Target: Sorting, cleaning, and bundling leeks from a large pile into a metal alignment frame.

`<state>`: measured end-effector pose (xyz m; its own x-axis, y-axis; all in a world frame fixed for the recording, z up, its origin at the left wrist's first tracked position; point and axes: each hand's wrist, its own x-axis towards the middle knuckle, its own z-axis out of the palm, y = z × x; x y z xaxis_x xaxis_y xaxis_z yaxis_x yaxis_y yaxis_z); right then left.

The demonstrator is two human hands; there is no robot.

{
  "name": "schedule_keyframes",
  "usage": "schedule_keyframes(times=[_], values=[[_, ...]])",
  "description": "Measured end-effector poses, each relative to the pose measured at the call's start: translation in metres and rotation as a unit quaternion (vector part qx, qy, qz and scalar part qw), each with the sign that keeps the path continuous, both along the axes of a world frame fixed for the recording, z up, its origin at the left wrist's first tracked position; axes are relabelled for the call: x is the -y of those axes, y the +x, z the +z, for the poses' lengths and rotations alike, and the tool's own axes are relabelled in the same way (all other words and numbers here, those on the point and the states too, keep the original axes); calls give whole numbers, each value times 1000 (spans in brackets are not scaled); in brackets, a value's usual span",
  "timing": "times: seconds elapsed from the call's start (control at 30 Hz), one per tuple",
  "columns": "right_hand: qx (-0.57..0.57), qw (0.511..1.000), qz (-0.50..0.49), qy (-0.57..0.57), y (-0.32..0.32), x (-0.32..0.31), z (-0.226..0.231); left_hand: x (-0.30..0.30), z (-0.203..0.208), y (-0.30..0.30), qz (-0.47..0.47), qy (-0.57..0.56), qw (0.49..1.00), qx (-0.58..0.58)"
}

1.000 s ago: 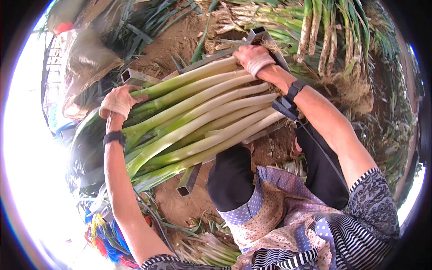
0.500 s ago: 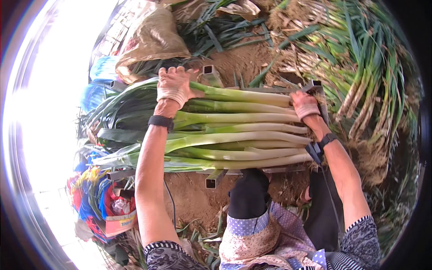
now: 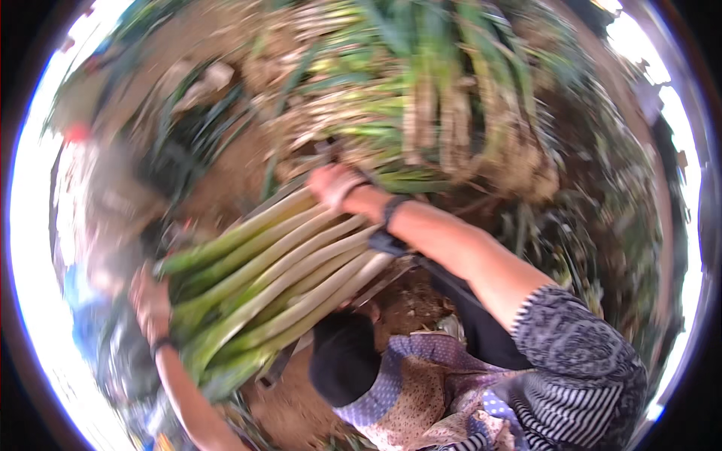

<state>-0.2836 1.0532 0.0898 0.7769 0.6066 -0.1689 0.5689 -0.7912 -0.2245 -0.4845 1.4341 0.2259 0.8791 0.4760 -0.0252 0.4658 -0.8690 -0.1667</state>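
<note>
A row of thick leeks, white at the root ends and green toward the leaves, lies side by side across a low metal rack. At the root end of the far leek, my right hand is closed, its fingers curled over it. My left hand touches the leafy side of the row, its fingers smeared by motion. Both hands have a pale wrap and a dark wrist strap. The leaves past my left hand are blurred.
Beyond the rack, a big heap of untrimmed leeks with roots lies on brown soil. Cut leaves are scattered at the far left, and leaf litter at the right. My dark-clad knee is close to the rack's near edge.
The view has swung rightward, so the row of leeks now appears slanted and further left. Both hands remain at the leeks; my left has shifted toward the leafy end. More of the heap shows.
</note>
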Motion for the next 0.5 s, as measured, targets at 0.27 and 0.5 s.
schedule_keyframes(times=[0.27,0.5], values=[[139,988,56,-47,10,4,-14,83,8,46,26,242,962,-122],[111,991,57,-45,-1,6,-5,108,-47,26,-145,101,977,-121]])
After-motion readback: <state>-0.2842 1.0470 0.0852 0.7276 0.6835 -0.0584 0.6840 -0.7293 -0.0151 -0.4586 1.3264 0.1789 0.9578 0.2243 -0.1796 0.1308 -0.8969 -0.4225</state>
